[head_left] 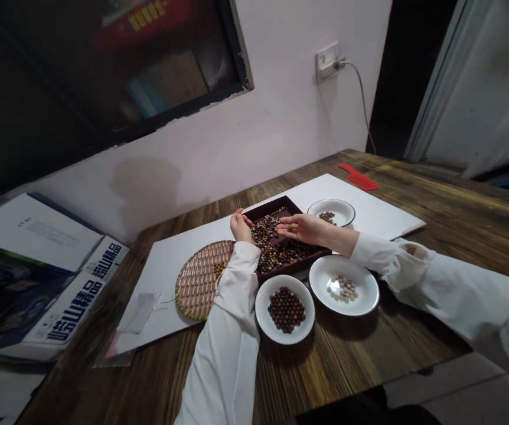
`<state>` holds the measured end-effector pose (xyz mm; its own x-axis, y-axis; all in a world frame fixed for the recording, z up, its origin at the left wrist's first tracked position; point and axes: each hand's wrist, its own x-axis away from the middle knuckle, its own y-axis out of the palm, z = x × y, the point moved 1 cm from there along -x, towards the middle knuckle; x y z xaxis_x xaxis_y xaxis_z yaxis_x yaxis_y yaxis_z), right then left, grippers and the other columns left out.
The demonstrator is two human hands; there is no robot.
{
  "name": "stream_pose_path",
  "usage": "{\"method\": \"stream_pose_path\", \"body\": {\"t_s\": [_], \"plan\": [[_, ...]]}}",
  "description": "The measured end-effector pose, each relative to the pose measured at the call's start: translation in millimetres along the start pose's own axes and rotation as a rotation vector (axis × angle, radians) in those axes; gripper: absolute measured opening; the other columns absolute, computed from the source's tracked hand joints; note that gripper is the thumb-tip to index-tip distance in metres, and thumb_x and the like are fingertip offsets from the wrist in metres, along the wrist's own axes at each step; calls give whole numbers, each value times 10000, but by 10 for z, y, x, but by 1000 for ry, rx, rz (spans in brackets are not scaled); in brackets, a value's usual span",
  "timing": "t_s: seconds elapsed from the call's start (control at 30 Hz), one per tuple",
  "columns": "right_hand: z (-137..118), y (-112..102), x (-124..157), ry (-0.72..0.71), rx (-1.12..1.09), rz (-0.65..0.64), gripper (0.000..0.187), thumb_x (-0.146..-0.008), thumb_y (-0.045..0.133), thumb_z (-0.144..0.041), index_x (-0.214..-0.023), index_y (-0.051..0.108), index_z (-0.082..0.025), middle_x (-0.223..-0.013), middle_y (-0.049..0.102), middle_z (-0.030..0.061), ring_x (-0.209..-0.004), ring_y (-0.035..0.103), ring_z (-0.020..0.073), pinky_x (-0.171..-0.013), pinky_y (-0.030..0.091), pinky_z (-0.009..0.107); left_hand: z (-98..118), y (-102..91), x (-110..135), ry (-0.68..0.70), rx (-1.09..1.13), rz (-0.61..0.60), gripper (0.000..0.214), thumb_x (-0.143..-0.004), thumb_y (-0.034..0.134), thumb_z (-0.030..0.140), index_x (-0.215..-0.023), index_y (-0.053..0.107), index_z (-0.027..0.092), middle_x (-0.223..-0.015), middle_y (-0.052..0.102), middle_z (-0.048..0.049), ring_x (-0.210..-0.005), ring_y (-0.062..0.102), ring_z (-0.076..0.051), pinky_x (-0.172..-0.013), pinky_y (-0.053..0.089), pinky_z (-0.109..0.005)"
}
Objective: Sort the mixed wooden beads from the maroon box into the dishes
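White-and-dk-blue cardboard packaging (pixel 66 242), far L: "崂山精品" twice, bold dk-blue chars; small print illeg. Blurred red item (pixel 126 29): yellow chars, unreadable.

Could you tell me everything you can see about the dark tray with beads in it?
The tray is rectangular, deep maroon-brown, with low straight walls; its material is unclear. It lies flat on a white board. Small round beads in browns, yellows and paler tones cover much of its floor, leaving some dark patches bare. The left hand is at its left side, the right over it; whether either touches it is unclear.
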<state>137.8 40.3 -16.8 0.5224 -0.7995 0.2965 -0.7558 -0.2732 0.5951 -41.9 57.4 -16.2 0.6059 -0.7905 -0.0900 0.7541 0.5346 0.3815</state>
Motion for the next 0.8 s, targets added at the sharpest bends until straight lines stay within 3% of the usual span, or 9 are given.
{"method": "stream_pose_path", "body": {"t_s": [0.2, 0.4, 0.67, 0.8], "plan": [[-7, 20, 22, 2, 7, 2, 306, -760, 423, -83, -1045, 533, -110, -975, 592, 115, -935, 606, 158, -911, 497, 281, -1, -23, -20, -40, 101, 152, 122, -894, 342, 156, -822, 437, 182, -585, 417, 86, -406, 413, -24, -536, 409, -167], [-19, 42, 51, 6, -3, 15, 357, -746, 429, -76, -1089, 525, -99, -920, 604, 111, -900, 615, 168, -908, 501, 301, 49, -20, 13, -50, 190, 218, 172, -929, 276, 159, -822, 408, 186, -560, 432, 81, -416, 434, -35, -540, 401, -169], [-12, 37, 47, 0, -4, 14, 258, -724, 464, -84, -959, 564, -120, -952, 594, 120, -908, 602, 160, -913, 494, 297, 18, -36, -12, -24, 224, 247, 303, -962, 205, 334, -716, 322, 202, -496, 430, 72, -422, 456, -63, -536, 398, -198], [-11, 27, 34, -4, 10, 6, 202, -748, 437, -86, -907, 557, -124, -971, 585, 120, -910, 604, 147, -898, 499, 263, -45, -61, -75, 24, 173, 193, 353, -920, 227, 468, -678, 258, 213, -500, 394, 80, -421, 418, -54, -562, 408, -205]]}}
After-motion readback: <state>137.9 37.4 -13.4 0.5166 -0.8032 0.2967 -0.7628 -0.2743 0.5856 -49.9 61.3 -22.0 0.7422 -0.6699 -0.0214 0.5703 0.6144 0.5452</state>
